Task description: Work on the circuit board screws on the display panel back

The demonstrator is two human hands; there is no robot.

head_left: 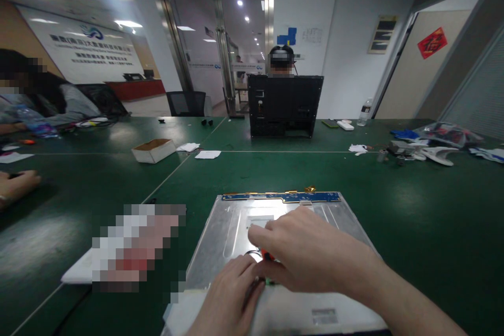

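While the left hand (232,294) rests curled on the near metal panel (220,241), the right hand (311,257) pinches a small red part (268,256) on the green counter (413,220).

Single head-worn view, forward and down, close over the green table (413,231).

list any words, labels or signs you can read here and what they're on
Nothing can be read for certain.
Wall banner: a logo and lines of white characters, too blurred to read.
Red diamond sign on the door: one dark character, unclear.
Sticker on the metal panel under the left hand and right hand: too small.
Papers on the far wall: illegible.
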